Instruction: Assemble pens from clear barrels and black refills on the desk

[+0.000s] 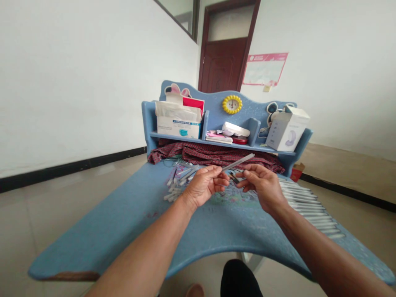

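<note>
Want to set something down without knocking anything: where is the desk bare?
Bare: the blue desk left of the loose white sticks and left forearm; between it and the right forearm, by the front edge. Crowded: the right side, with its stick row, and the back, with checked cloth.

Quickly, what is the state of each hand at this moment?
Left hand: closed, pinching a thin pale stick between thumb and fingers.
Right hand: fingers curled; whether it holds something small cannot be told.
</note>
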Action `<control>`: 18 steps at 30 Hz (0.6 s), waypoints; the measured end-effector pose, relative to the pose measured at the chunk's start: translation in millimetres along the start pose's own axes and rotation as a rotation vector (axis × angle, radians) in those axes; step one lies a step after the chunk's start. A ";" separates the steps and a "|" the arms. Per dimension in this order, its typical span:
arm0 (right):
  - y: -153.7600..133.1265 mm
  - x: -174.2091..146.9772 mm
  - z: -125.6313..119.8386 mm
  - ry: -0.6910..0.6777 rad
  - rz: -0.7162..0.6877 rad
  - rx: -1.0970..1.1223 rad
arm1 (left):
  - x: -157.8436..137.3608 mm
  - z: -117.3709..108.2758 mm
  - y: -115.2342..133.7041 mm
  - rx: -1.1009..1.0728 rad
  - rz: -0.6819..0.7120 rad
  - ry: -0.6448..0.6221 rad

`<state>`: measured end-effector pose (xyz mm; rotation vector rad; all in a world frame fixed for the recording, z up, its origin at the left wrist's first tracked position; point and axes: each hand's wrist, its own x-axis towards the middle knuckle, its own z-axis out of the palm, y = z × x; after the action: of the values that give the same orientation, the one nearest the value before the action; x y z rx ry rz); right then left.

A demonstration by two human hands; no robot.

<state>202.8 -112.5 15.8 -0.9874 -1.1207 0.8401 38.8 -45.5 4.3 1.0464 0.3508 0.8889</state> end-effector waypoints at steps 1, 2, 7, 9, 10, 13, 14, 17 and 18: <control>-5.2 2.3 -5.1 0.026 -0.037 0.014 | 0.1 -0.3 0.4 0.013 -0.001 -0.006; -10.5 4.2 -9.8 0.047 -0.074 0.026 | 0.1 -0.4 0.7 0.024 -0.001 -0.013; -27.5 6.9 -20.8 0.095 -0.214 0.041 | -0.4 0.7 0.6 0.065 -0.011 -0.034; -28.7 5.6 -20.3 0.081 -0.225 0.032 | -0.6 1.0 0.2 0.078 -0.018 -0.036; -28.6 4.8 -19.8 0.073 -0.223 0.028 | -0.6 1.0 0.1 0.084 -0.021 -0.037; -27.6 2.9 -19.0 0.059 -0.211 0.025 | -0.5 0.8 -0.1 0.101 -0.027 -0.039; -27.2 2.5 -19.2 0.057 -0.210 0.024 | -0.5 0.8 -0.1 0.107 -0.027 -0.038; -26.4 2.2 -20.4 0.057 -0.217 0.015 | -0.3 1.0 -0.2 0.124 -0.025 -0.035; -26.1 2.2 -20.8 0.059 -0.220 0.006 | -0.3 1.1 -0.3 0.130 -0.023 -0.033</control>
<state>225.0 -123.8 38.2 -0.8603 -1.1518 0.6330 39.5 -46.5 4.6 1.1735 0.3970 0.8359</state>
